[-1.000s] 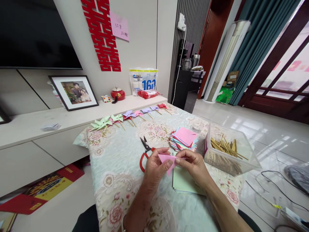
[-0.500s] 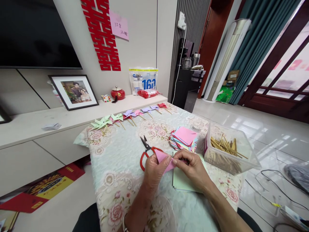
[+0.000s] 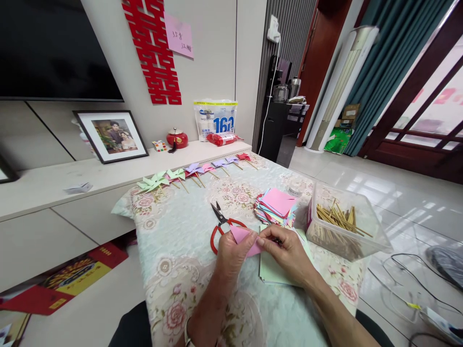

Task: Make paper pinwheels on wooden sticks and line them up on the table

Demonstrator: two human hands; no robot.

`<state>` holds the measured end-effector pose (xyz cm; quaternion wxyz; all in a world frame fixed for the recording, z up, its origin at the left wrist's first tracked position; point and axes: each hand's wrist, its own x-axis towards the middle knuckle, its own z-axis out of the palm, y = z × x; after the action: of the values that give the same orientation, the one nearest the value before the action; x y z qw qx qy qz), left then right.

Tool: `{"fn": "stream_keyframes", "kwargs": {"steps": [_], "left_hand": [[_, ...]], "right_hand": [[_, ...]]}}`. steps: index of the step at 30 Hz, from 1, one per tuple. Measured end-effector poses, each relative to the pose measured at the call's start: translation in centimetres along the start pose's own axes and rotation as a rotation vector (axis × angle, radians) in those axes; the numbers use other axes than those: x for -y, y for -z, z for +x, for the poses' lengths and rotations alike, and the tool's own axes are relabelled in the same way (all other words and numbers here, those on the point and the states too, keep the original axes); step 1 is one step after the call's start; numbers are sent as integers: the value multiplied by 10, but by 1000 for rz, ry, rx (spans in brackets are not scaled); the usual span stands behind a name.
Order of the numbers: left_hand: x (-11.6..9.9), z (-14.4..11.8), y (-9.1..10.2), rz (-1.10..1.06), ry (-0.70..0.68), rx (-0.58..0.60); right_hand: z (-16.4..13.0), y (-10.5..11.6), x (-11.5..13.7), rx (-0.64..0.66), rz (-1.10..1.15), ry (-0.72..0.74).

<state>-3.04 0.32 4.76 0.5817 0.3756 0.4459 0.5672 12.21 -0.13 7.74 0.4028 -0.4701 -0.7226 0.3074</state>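
Far left & beyond the hands, a row of paper pinwheels (image 3: 188, 174) lay along the far table edge, green ones at the left end, purple/pink/red toward the right. Red-handled scissors (image 3: 221, 225) lay just beyond the left hand, blades pointing away, handles right at its knuckles.

Left hand (image 3: 233, 254) was curled, thumb & forefinger pinched on the left part of a pink paper (image 3: 243, 238); other fingers folded under. Right hand (image 3: 287, 253) met it from the other side, also nearly closed, thumb & fingertips pinching the same paper's right end. So the paper sat between both hands, held just above the flowered tablecloth (image 3: 173, 250), thumbs almost touching.

Under the right hand lay pale green sheets (image 3: 269, 272), flat on the cloth. Just beyond that hand: a stack of colored paper squares (image 3: 275, 206), pink on top. Right of the stack, near the right hand, a clear plastic box (image 3: 343, 226) w/ wooden sticks (image 3: 336, 219) inside.
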Motion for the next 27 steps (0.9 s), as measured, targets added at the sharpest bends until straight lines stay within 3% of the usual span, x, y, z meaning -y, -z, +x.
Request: {"fn": "stream_keyframes", "kwargs": {"steps": [4, 7, 10, 14, 18, 24, 27], "left_hand": [[-4, -5, 5, -87, 0, 25], [-9, -13, 21, -59, -46, 43], [-14, -26, 41, 193, -175, 30], [-21, -50, 62, 572, -499, 61], [-21, -71, 75, 784, -786, 140], [-5, -102, 101, 1143, -880, 241], [2, -122, 110, 1303, -925, 218]], "right_hand": [[-1, 0, -4, -29, -35, 33], [-5, -2, -4, -30, -90, 124], [-12, -8, -3, -2, -149, 264], [-28, -20, 0, 45, -270, 466], [-47, -30, 3, 85, -420, 615], [-75, -32, 5, 342, -489, 673], [-88, -27, 6, 319, -468, 634]]}}
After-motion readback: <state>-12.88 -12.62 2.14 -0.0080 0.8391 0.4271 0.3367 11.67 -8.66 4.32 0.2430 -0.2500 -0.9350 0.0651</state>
